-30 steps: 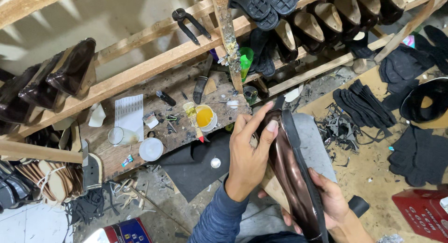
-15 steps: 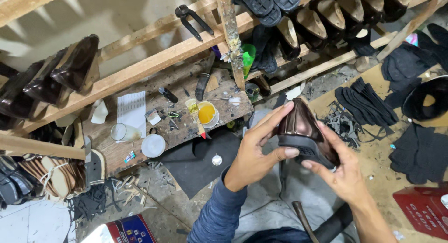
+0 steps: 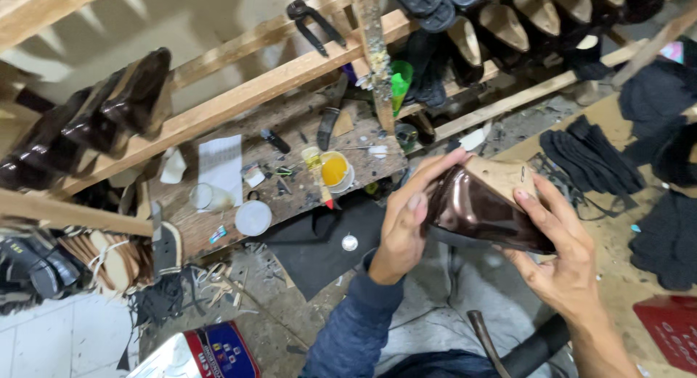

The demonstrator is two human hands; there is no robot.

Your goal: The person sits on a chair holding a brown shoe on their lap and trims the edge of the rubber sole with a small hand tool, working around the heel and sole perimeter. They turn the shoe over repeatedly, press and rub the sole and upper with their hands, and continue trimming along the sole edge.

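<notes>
both hands hold one glossy dark brown shoe upper (image 3: 479, 211) stretched over a pale wooden last (image 3: 501, 176), lifted in the air in front of the person and above the dark mat (image 3: 319, 240) and grey floor below. the left hand (image 3: 406, 229) is curled around the near, left end of the shoe, thumb lying along the shiny leather and the fingers (image 3: 435, 167) reaching up over the top edge to touch the wood. the right hand (image 3: 563, 258) cups the shoe from the right and underneath, its fingers half closed, one fingertip pressed on the rim where leather meets last. so the shoe sits between the two hands, gripped at both ends, tilted with the wooden top turned up and away from the person. a blue sleeve (image 3: 356, 327) covers the left forearm. beyond the hands lies a rough wooden bench (image 3: 290, 167) littered with small things: a round pot of yellow glue (image 3: 335, 169) with a brush (image 3: 317, 173) just beside it, a white round lid (image 3: 253, 218), a sheet of white paper (image 3: 220, 167) and a dark knife (image 3: 330, 120). a slanted wooden rail (image 3: 254, 88) above the bench carries black pincers (image 3: 314, 24), and more dark shoes on lasts (image 3: 109, 117) are racked at left and along the top right. stacks of black cut pieces (image 3: 588, 160) lie on the surface to the right, well apart from the hands. a small silver disc (image 3: 349, 242) rests on the mat just left of the left wrist.
</notes>
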